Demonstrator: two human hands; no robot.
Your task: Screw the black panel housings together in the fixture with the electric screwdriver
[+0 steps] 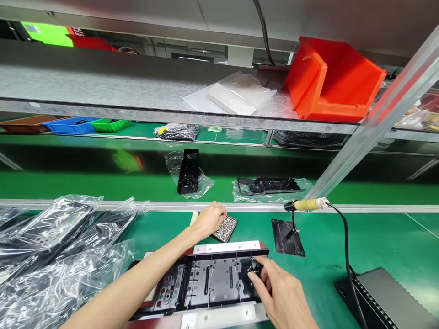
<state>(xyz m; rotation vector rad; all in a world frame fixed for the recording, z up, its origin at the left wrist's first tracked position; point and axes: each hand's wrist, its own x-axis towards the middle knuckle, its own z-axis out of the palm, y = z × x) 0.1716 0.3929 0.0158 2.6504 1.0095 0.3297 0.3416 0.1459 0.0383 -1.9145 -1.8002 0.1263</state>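
My left hand [210,220] reaches over a small black tray [227,229] full of tiny silvery metal pieces, its fingers bent together at the tray's left edge. Whatever those fingertips hold is hidden. Below lies a long black plastic housing [224,276] with ribs, slots and small holes, resting in a fixture with white metal bars [226,247]. Over the housing's right end, my right hand [283,288] has thumb and index finger drawn together close to its surface. Anything between them is too small to make out.
Plastic-wrapped black parts [68,237] pile up at left. A cabled tool with a yellow grip [307,204] rests on a stand [288,237] at right, near a black case [387,297]. Two black parts [188,171] lie behind on bags. An orange bin [336,82] sits on the overhead shelf.
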